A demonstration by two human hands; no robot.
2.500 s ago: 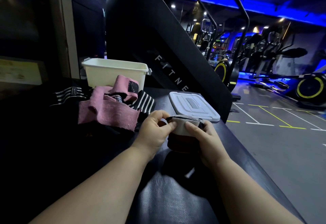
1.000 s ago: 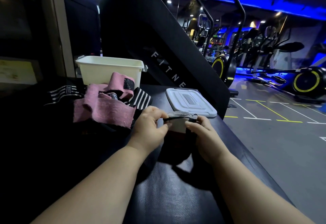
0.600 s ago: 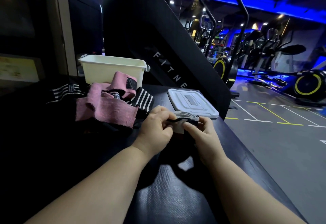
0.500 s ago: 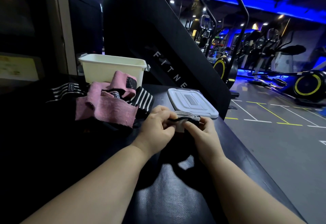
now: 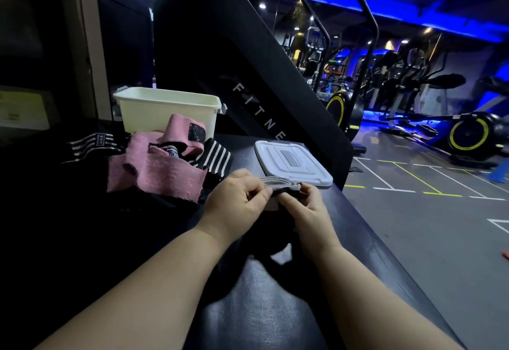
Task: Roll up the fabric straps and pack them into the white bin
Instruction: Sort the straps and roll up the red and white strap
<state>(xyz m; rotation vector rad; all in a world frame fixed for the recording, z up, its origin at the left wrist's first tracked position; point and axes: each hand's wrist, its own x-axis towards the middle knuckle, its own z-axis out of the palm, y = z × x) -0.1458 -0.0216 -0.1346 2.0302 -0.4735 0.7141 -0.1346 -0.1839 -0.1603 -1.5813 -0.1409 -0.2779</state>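
Observation:
A grey and black fabric strap [image 5: 278,184], partly rolled, sits between my two hands above the dark padded surface. My left hand [image 5: 237,202] pinches its left end with curled fingers. My right hand [image 5: 305,206] pinches the right end, thumb on top. Its loose dark tail hangs below my hands and is hard to make out. The white bin [image 5: 165,111] stands open at the back left. In front of it lies a heap of pink straps [image 5: 157,170] and black-and-white striped straps [image 5: 217,157].
The bin's white lid [image 5: 292,162] lies flat to the right of my hands, near the right edge of the black padded bench [image 5: 261,308]. A black stair-climber machine [image 5: 248,74] rises behind. The gym floor drops away on the right.
Both hands have kept hold of the strap and turned it, so the roll looks flatter and tighter than before. The pile, bin and lid have not moved.

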